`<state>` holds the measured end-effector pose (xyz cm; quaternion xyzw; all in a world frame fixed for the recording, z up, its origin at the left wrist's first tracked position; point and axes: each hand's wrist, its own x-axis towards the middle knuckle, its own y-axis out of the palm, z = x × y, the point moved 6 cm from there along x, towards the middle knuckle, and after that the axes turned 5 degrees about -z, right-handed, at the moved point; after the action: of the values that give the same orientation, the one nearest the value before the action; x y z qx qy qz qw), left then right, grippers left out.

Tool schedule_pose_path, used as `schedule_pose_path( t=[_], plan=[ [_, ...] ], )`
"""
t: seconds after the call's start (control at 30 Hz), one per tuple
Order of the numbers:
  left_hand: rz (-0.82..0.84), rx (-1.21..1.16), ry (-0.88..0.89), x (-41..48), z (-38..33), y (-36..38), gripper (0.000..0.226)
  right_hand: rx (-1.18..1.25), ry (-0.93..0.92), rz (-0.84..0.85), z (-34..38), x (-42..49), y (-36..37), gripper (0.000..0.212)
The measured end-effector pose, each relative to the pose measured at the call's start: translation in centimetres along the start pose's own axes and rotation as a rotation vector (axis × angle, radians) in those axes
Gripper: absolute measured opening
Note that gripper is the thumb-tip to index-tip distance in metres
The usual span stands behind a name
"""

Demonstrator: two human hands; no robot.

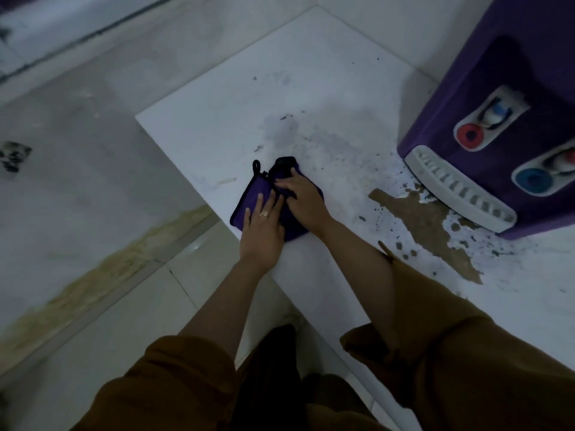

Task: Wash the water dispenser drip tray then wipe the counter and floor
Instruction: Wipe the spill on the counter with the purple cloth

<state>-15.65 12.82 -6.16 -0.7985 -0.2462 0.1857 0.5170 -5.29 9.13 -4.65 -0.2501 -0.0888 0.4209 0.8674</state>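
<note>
Head view: left hand (264, 227) is lying flat with fingers spread, pressing the cloth (250, 199) onto the counter (217, 119). Right hand (301, 197) is pinching a fold of it. Brown spill (420, 222) is sitting off to the right, running diagonally from the tray (460, 189) toward the counter edge. Right hand is nearer, so the wipe is likely heading rightward.

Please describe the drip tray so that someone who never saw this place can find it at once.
Find the purple water dispenser at the right on the white counter. At the foot of its front, below the round red tap and round blue tap, sits the white slotted plastic drip tray. It is the only pale ribbed strip, and a brown stain spreads before it.
</note>
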Motion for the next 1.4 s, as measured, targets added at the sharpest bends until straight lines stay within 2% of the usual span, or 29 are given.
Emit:
schedule_pose_path(
  t=[0.23,0.4,0.53,0.77,1.03,1.4],
  plan=[
    [-0.05,-0.052,-0.019,-5.7,-1.2,0.5,0.067,-0.022,-0.021,0.017,-0.5,-6.4,0.5,0.047],
    [-0.019,0.022,0.001,-9.9,-4.1,2.3,0.063,-0.026,-0.028,-0.009,-1.6,-12.0,-1.1,0.049],
    [0.028,0.101,0.103,-12.8,-7.3,4.0,0.059,-0.064,0.012,-0.078,-3.3,-16.6,-3.7,0.049],
    [0.092,-0.026,0.195,-15.9,-11.9,5.8,0.059,-0.279,0.068,-0.23,-5.8,-22.6,-6.6,0.048],
    [0.058,-0.024,0.255,-14.8,-10.5,5.3,0.054,-0.558,0.107,-0.188,-5.8,-21.5,-5.2,0.049],
    [0.063,0.024,0.279,-5.0,-4.5,2.7,0.056,-0.582,0.144,-0.11,-3.2,-10.6,-2.4,0.052]
  ],
)
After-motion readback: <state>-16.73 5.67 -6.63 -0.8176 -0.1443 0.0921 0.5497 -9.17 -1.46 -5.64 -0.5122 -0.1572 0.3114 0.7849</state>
